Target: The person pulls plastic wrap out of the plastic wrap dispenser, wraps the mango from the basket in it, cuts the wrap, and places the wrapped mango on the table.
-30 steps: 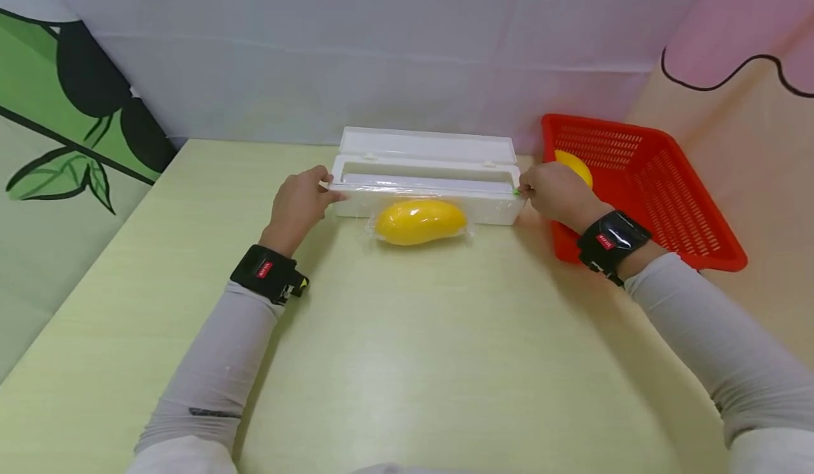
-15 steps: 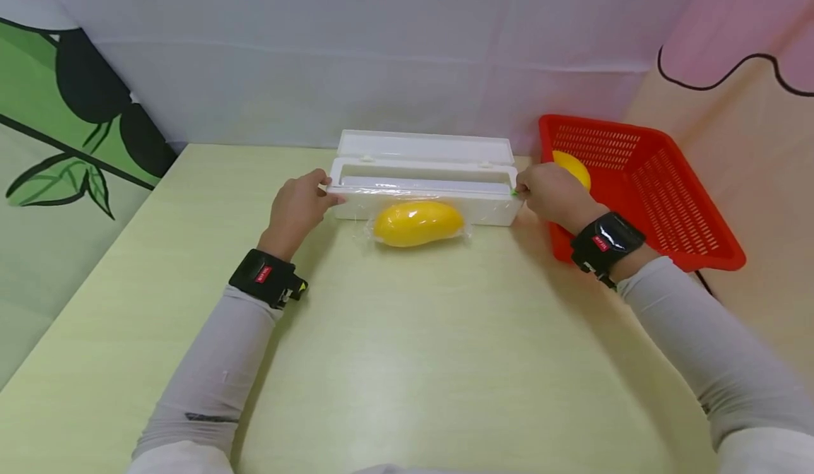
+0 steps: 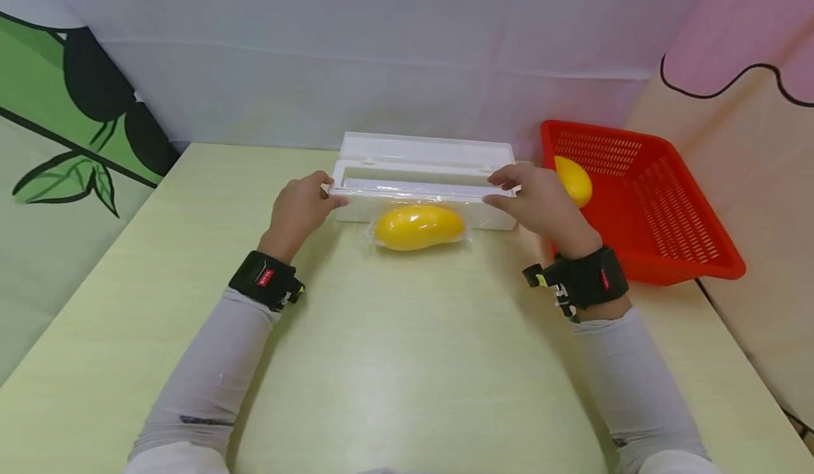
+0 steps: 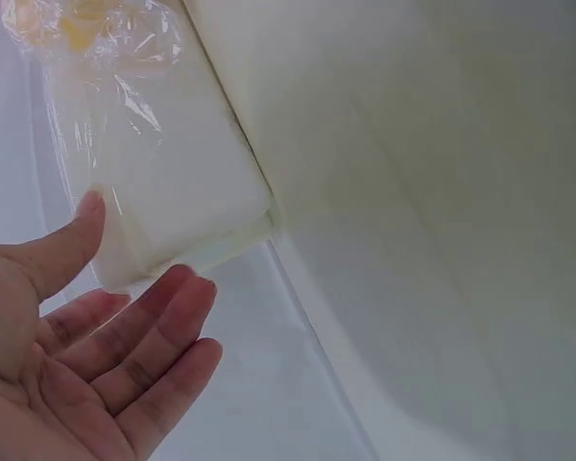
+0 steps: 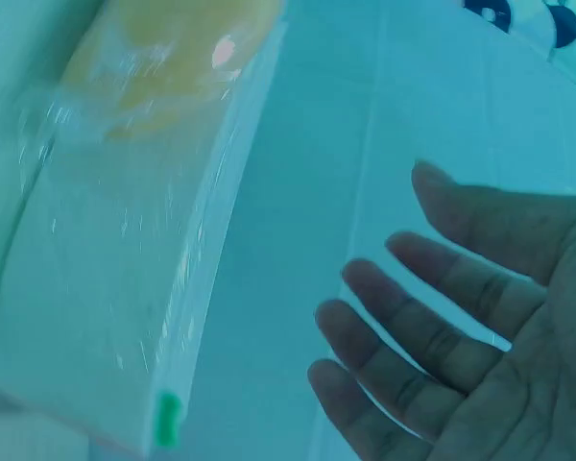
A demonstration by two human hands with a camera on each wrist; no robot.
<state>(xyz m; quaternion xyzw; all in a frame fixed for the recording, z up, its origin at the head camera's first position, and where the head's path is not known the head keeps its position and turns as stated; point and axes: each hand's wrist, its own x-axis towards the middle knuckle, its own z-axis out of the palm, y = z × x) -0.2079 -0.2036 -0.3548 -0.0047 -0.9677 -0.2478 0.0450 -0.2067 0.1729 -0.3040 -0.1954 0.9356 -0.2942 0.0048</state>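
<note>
A white cling film dispenser (image 3: 356,209) lies across the back of the table, its lid (image 3: 420,147) raised. Clear film (image 4: 125,125) hangs over its front and wraps a yellow mango (image 3: 420,228) lying against it. My left hand (image 3: 297,211) grips the dispenser's left end, thumb in front and fingers at the end. At the right end my right hand (image 3: 542,202) hovers with thumb and fingers spread; the right wrist view shows it apart from the dispenser, holding nothing. There, a green slider (image 5: 168,420) sits at the dispenser's right end.
A red plastic basket (image 3: 626,230) stands to the right, close beside my right wrist, with another yellow mango (image 3: 574,181) inside at its left. A cloth backdrop (image 3: 318,85) hangs directly behind the dispenser. The table (image 3: 394,347) stretches forward between my arms.
My right hand has let go of the green slider at the dispenser's right end, shifted slightly left and spread its fingers. The left hand keeps its grip; dispenser and wrapped mango stay put.
</note>
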